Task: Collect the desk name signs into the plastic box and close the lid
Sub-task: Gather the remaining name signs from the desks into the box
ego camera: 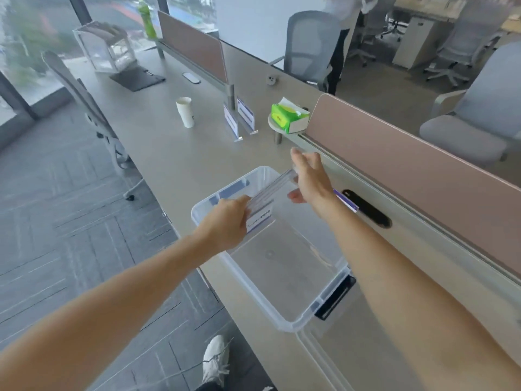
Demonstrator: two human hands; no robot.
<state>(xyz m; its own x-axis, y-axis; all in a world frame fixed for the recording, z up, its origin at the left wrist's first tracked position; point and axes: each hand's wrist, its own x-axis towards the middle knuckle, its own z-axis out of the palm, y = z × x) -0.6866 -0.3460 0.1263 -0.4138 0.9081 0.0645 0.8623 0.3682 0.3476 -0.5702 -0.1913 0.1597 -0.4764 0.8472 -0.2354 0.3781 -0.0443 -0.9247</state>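
Shoe: a white trainer (215, 359) on the grey carpet, at the desk's edge
Plastic box: clear, lidless, seemingly empty (284, 314), sitting on the desk (169, 153) right under both hands; I cannot pick out the lid for certain
Left hand: (225, 221) clenched round one end of a stack of clear name signs (267, 197), held over the box's far half
Right hand: (308, 176) fingers spread, palm steadying the stack's other end (grasping loosely at best; the contact is blurred)
Step in hand: I judge the stack is about to be lowered into the box, so the task is roughly half done
Next move: calls for tipping the stack flat between the walls, then letting go
Loose sign: a purple-edged strip (345, 201) shows just behind the right wrist, beside the dark cable slot (366, 208)
Still to collect: two standing signs (239, 118) further up the desk, near the divider post
In the way: a paper cup (185, 112) and a green tissue pack (289, 117) flank those signs, though neither blocks the reach
Far off: a green bottle (146, 16)
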